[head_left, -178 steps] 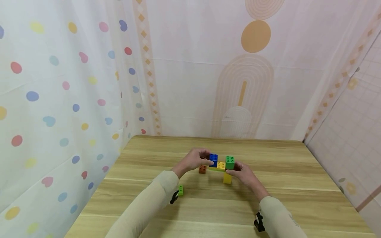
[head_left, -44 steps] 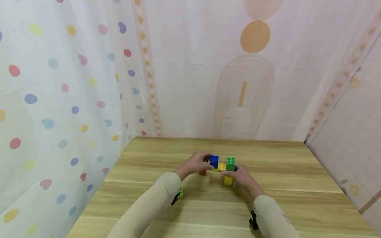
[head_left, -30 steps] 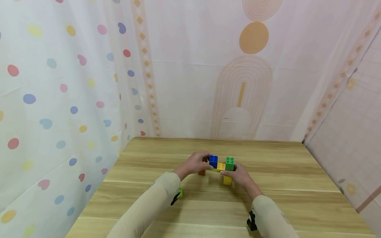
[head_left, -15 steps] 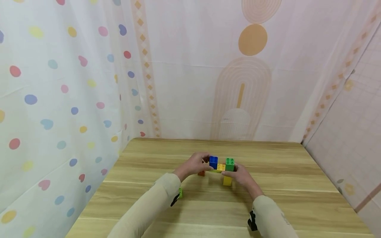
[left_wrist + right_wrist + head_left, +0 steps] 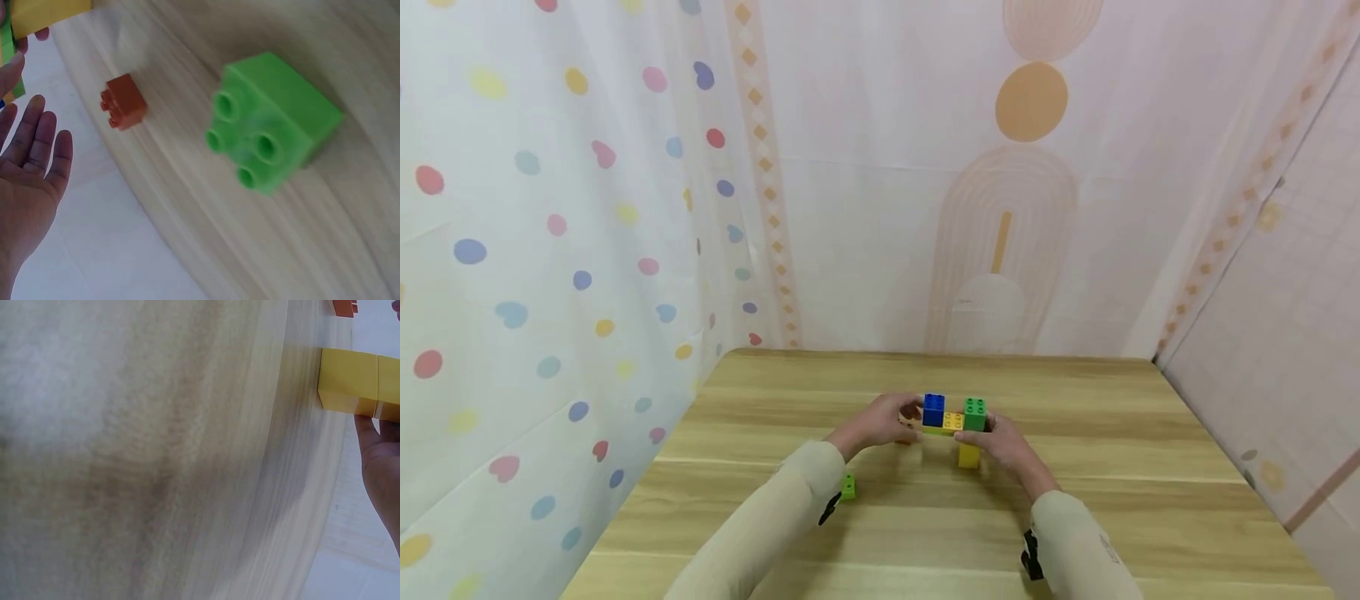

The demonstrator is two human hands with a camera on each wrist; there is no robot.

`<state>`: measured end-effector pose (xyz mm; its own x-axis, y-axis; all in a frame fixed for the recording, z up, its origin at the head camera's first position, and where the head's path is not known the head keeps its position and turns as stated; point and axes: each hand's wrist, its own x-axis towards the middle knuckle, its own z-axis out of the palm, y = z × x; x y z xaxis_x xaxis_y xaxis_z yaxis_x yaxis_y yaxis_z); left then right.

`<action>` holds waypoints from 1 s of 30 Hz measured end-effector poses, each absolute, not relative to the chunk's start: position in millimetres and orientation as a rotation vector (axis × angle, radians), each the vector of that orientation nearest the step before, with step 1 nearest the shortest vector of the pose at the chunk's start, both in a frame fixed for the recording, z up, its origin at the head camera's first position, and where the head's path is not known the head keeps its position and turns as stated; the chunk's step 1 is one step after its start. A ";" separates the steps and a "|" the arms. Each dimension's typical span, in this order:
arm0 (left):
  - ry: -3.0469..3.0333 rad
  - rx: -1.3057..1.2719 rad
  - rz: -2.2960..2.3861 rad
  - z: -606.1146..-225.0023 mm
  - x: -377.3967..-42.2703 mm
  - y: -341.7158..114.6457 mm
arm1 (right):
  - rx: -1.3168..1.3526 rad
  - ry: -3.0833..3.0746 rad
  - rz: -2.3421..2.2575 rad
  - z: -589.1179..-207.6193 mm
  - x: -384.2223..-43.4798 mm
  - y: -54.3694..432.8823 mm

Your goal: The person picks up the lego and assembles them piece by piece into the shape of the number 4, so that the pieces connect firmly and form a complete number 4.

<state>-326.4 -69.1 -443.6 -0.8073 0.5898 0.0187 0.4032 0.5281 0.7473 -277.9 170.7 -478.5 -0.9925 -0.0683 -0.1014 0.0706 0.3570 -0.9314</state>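
Note:
Joined toy building bricks stand mid-table: a yellow column (image 5: 968, 456), a lime-green layer (image 5: 931, 431), a small yellow brick (image 5: 952, 422), a blue brick (image 5: 933, 410) on the left and a green brick (image 5: 974, 414) on the right. My right hand (image 5: 1009, 446) grips this structure at its right end, thumb in front; in the right wrist view its fingers are on the yellow bricks (image 5: 349, 382). My left hand (image 5: 880, 422) is just left of the blue brick, a small gap between. Its fingers (image 5: 44, 140) are extended and hold nothing in the left wrist view.
A reddish-brown brick (image 5: 127, 103) lies behind the left hand, partly hidden in the head view. Nearer, a loose light-green brick (image 5: 275, 125) lies beside the left wrist. The wooden table (image 5: 760, 400) ends at patterned curtains (image 5: 850, 250) behind and to the left.
My left hand has let go of the blue brick and drawn a little to the left. The right hand keeps its grip, its thumb further left than at first.

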 end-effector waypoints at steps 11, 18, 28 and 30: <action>2.592 0.822 1.148 -444.5 -325.6 -104.6 | -0.014 2.466 -1.750 -481.1 -279.3 171.9; 2.615 0.815 1.171 -447.6 -324.8 -138.3 | -0.017 2.471 -1.752 -476.1 -281.1 171.8; 2.575 0.749 1.268 -460.8 -313.9 -177.7 | -0.008 2.481 -1.736 -479.7 -281.7 172.0; 2.578 0.730 1.270 -464.1 -310.6 -182.3 | -0.003 2.482 -1.737 -481.0 -280.3 171.7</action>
<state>-310.6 -182.3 -464.1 -0.8641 0.5002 0.0560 0.3492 0.5158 0.7823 -280.3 171.7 -481.0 -0.9937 -0.0659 -0.0908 0.0627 0.3446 -0.9367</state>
